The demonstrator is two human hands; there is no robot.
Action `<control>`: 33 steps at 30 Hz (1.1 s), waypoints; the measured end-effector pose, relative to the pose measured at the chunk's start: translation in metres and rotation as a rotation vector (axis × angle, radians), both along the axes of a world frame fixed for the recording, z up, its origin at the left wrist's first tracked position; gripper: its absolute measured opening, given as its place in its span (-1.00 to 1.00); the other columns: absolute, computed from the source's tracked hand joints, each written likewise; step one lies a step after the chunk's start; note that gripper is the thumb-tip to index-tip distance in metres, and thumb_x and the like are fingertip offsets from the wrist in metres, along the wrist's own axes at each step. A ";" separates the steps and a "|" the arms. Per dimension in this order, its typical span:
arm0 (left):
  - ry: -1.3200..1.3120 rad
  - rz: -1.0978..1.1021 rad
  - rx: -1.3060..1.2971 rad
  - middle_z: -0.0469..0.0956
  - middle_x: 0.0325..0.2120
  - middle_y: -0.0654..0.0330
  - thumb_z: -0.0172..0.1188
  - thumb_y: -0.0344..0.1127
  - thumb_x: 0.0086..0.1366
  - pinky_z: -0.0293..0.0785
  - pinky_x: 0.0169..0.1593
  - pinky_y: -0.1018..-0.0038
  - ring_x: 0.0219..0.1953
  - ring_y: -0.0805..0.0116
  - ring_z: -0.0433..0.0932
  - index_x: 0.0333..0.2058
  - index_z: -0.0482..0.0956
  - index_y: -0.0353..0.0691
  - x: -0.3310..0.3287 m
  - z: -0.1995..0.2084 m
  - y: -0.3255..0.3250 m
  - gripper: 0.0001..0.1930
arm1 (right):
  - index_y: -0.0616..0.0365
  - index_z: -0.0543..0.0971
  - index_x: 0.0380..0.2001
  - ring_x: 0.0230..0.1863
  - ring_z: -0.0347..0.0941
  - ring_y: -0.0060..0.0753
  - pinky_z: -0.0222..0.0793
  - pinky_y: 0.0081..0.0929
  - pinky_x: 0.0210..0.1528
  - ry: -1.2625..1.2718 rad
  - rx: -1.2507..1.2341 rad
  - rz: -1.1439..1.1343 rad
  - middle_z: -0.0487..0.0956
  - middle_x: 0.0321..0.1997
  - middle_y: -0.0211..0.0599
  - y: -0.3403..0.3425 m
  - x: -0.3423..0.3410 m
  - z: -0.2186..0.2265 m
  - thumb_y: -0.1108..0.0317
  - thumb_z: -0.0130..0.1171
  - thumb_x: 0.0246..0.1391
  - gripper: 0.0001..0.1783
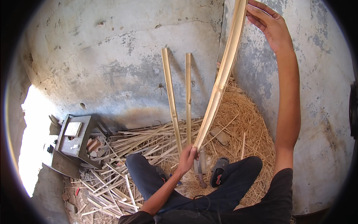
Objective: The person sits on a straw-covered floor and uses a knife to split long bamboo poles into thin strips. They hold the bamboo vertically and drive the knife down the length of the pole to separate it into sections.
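- Reference: clock face centred on the left hand (188, 158), 12 toward the top of the view.
- Item held: one long split-bamboo strip (223, 76), pale and slightly bowed, with a node partway along. It lies between the two hands, above the lap and in front of the torso.
- Long axis: from the left fingers the strip rises between 12 and 1 o'clock; its upper end passes out of view.
- Left hand: fingers closed around the lower end, thumb pressed on the strip. This hand is the nearer to the body.
- Right hand (270, 30): at 1 o'clock, arm raised high. Fingertips meet the strip's right-hand edge near the top of the view; whether they pinch it or merely touch cannot be told, as the strip hides part of the contact.
- Further strips: a left upright strip (171, 97) between 11 and 12 o'clock and a right upright strip (188, 93) at 12, both apart from the held strip along their upper lengths.
- Curved tool (202, 181): between 4 and 5 o'clock, just beside the left hand, partly obscured.
- Surroundings: heap of straw-like shavings (251, 112) at 2 o'clock; loose strips (112, 194) at 8; metal stand (85, 128) between 9 and 10.
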State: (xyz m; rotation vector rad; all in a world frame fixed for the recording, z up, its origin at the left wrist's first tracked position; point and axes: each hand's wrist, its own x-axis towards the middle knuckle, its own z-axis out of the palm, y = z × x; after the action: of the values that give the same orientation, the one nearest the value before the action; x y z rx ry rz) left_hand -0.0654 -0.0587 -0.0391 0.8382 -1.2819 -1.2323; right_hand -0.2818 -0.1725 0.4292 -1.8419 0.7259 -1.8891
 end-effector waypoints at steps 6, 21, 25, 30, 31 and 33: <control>0.000 -0.001 -0.005 0.43 -0.47 0.31 -0.15 -0.13 0.61 0.42 -0.32 0.57 -0.44 0.57 0.43 -0.20 0.46 -0.29 -0.002 0.000 0.004 -0.65 | 0.37 0.58 0.05 -0.05 0.65 -0.25 0.59 -0.44 0.07 -0.014 0.039 0.041 0.68 -0.06 -0.15 -0.021 -0.008 -0.003 0.43 0.27 0.18 -0.61; -0.041 0.026 0.029 0.47 -0.40 0.27 -0.13 -0.08 0.60 0.42 -0.19 0.50 -0.35 0.53 0.42 -0.19 0.47 -0.28 -0.006 -0.022 -0.001 -0.63 | 0.21 0.59 0.04 -0.02 0.61 -0.45 0.58 -0.40 0.13 0.064 0.078 0.050 0.67 -0.07 -0.28 -0.064 -0.006 -0.037 0.38 0.25 0.21 -0.66; -0.245 -0.028 0.057 0.50 -0.06 0.05 -0.12 -0.05 0.57 0.39 0.15 0.34 0.03 0.29 0.46 0.09 0.40 -0.29 0.012 -0.028 -0.016 -0.59 | 0.21 0.61 -0.05 -0.07 0.62 -0.41 0.60 -0.39 0.11 0.093 0.179 0.075 0.67 -0.11 -0.23 -0.036 0.021 -0.061 0.41 0.25 0.21 -0.75; -0.204 0.132 -0.039 0.35 0.21 -0.06 -0.13 0.09 0.50 0.19 0.39 0.13 0.33 0.10 0.28 0.29 0.27 -0.34 0.054 0.065 -0.033 -0.37 | 0.25 0.62 -0.10 -0.10 0.59 -0.50 0.60 -0.42 0.03 0.126 0.277 0.169 0.67 -0.14 -0.30 -0.004 0.053 -0.142 0.47 0.23 0.21 -0.80; -0.174 0.170 -0.114 0.36 0.22 -0.06 -0.11 0.09 0.50 0.22 0.39 0.11 0.33 0.10 0.29 0.31 0.24 -0.35 0.059 0.088 -0.036 -0.35 | 0.28 0.62 -0.11 -0.10 0.58 -0.53 0.60 -0.45 -0.01 0.182 0.250 0.151 0.67 -0.15 -0.31 0.003 0.060 -0.163 0.50 0.22 0.20 -0.80; -0.070 0.158 -0.257 0.36 0.24 0.00 0.06 -0.15 0.49 0.26 0.36 0.21 0.35 0.18 0.30 0.32 0.23 -0.28 0.063 0.134 -0.043 -0.46 | 0.31 0.62 -0.10 -0.08 0.57 -0.55 0.60 -0.49 -0.05 0.219 0.284 0.137 0.66 -0.17 -0.33 0.020 0.073 -0.198 0.52 0.20 0.19 -0.79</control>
State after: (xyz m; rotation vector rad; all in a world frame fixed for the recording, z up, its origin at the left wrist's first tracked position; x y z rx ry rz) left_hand -0.0027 -0.1018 0.0947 0.7842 -1.3686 -0.8980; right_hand -0.2090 -0.1528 0.2312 -1.8771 0.8654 -1.4321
